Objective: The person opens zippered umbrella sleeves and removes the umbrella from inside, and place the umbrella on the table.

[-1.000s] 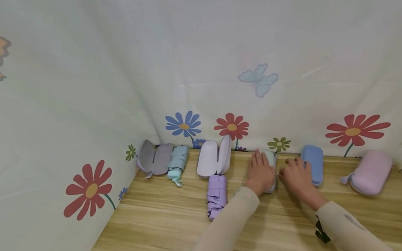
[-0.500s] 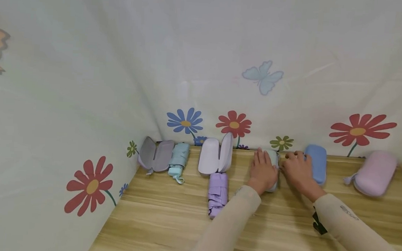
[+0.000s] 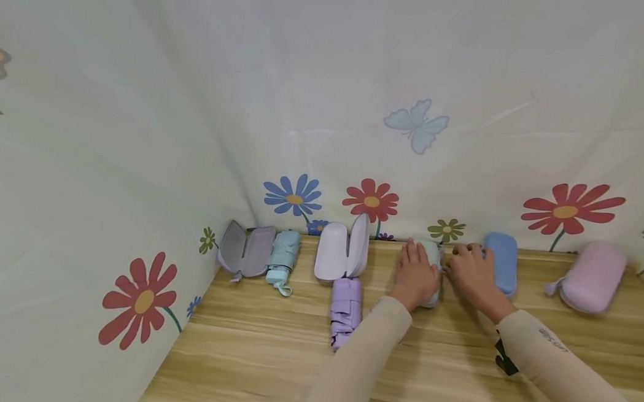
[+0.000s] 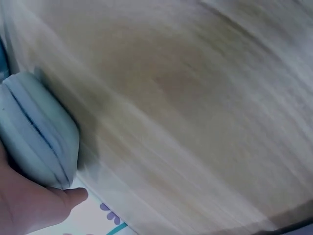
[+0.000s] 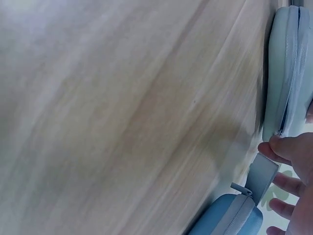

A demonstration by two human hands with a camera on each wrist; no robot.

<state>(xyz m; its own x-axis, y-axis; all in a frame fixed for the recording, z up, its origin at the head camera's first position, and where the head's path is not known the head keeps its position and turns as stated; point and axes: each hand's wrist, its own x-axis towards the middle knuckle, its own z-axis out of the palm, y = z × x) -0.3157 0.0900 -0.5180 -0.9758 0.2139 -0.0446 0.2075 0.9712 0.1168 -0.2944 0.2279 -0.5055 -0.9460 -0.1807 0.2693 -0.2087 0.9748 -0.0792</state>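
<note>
A pale green zippered case (image 3: 433, 256) lies near the table's back edge. My left hand (image 3: 414, 274) rests on top of it with fingers extended. In the left wrist view, part of the left hand (image 4: 36, 208) lies along the end of the case (image 4: 46, 129), beside its zipper seam. My right hand (image 3: 469, 274) is at the case's right side. In the right wrist view, the right hand (image 5: 299, 154) pinches between thumb and index finger at the end of the zipper (image 5: 293, 58); the pull itself is mostly hidden by the fingertips.
Right of the hands lie a blue case (image 3: 502, 261) with a strap tab (image 5: 262, 174) and a pink case (image 3: 596, 276). Leftward are an open white case (image 3: 332, 251), a purple folded umbrella (image 3: 345, 310), a mint folded umbrella (image 3: 284, 251) and an open grey case (image 3: 256, 252).
My right hand has shifted slightly away from me and to the left, along the green case's side. The left hand stays on the case.
</note>
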